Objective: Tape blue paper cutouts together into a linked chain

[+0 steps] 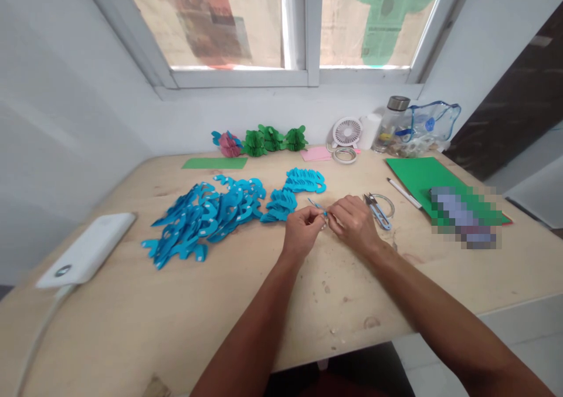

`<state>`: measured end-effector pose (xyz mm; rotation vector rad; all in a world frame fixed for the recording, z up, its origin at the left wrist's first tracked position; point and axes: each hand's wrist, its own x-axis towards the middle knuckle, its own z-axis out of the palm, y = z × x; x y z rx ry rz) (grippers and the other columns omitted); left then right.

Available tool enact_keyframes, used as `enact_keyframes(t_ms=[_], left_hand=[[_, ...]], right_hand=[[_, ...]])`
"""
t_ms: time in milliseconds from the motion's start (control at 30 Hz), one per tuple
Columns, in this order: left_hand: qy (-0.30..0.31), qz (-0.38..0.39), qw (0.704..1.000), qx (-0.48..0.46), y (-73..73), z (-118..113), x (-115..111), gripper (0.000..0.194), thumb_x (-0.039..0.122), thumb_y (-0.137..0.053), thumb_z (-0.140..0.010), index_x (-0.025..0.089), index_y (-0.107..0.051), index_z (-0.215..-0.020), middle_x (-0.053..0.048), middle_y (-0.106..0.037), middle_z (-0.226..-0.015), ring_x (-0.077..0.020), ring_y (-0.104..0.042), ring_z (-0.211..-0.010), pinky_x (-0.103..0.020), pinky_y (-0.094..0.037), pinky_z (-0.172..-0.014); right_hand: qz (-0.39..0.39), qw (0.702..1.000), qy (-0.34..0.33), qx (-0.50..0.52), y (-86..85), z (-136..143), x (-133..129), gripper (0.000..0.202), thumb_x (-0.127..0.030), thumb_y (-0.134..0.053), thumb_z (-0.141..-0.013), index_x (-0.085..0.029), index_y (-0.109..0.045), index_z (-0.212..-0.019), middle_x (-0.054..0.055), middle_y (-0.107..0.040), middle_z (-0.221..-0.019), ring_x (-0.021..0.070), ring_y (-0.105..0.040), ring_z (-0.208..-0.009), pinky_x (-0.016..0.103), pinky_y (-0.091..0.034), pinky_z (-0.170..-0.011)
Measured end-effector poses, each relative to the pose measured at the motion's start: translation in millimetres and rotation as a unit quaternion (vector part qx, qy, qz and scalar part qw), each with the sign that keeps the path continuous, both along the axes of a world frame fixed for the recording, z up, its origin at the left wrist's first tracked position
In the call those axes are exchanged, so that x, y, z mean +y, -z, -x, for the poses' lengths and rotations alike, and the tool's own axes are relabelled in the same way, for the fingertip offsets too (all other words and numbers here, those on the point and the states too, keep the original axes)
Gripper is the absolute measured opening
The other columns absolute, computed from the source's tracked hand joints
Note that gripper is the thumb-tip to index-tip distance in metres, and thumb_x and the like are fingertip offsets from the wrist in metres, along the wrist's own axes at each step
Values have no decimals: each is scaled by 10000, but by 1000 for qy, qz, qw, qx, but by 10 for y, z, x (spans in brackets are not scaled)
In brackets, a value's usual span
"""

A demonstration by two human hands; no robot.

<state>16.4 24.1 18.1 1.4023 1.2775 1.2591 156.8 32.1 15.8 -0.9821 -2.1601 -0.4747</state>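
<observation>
My left hand and my right hand meet above the middle of the table, fingertips almost touching. Both are closed in a pinch on a small blue paper piece, mostly covered by the fingers. Just behind and left of my left hand lies a fanned stack of blue paper cutouts, with a second fanned stack beyond it. Farther left spreads a large heap of blue paper cutouts bearing small white patches. Thread snips with blue handles rest right of my right hand, beside a tape roll.
A white power bank with a cable lies at left. Green paper ornaments, a small fan and a glass bottle line the wall. Green sheets, a pen and a blurred-out object occupy the right.
</observation>
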Motion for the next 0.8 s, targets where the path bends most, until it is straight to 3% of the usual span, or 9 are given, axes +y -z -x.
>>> enact_keyframes(t_ms=[567, 800], left_hand=[[-12, 0, 1000, -6, 59, 18, 16, 118, 186, -537, -653, 152, -612, -569, 29, -547, -489, -74, -441, -442, -189, -345, -444], [-11, -29, 999, 14, 20, -1, -8, 115, 177, -527, -654, 153, -617, -586, 15, -592, -555, -94, -498, -512, -196, -394, -496]], right_hand=[[21, 999, -21, 19, -38, -44, -4, 145, -174, -496, -850, -173, -621, -778, 53, -646, -745, 167, -524, -740, 312, -347, -652], [17, 1000, -4, -10, -35, -22, -21, 184, -189, -482, -858, -176, -625, -743, 49, -607, -689, 165, -493, -705, 321, -317, -633]])
